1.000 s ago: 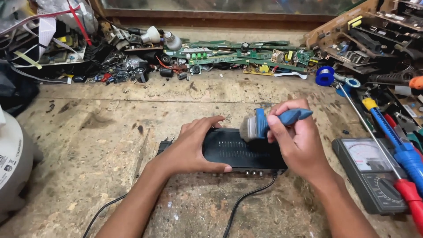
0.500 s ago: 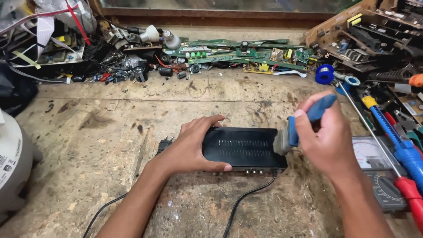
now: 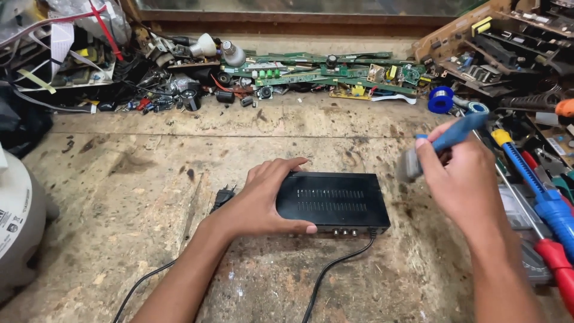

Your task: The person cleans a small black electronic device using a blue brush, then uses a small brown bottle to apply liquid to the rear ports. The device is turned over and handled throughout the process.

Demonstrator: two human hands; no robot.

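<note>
The left hand (image 3: pixel 263 200) is lying flat on the left end of a black vented box (image 3: pixel 335 200), fingers spread and released rather than gripping, the thumb tip resting along the near front edge beside a row of small round sockets. The box is sitting flat on the worn wooden bench (image 3: pixel 149 179), with a black cable (image 3: pixel 335 266) running from its near right corner toward the viewer and a plug (image 3: pixel 223 195) lying just beyond the left-hand knuckles. The right hand (image 3: pixel 463 179) is clenching a blue-handled brush (image 3: pixel 445 143), the bristle end blurred and pointing left, hanging clear of the box's right edge and above the bench. To brush well, the left palm probably ought to be pressing down firmly so the box is not sliding, while the bristles are working along the vent slots away from the holding fingers. The wrist seems better kept loose, strokes light. A grey meter (image 3: pixel 520 221) and blue and red screwdrivers (image 3: pixel 547 203) are lying just right of the brush hand; swinging wide is risking knocking them.
</note>
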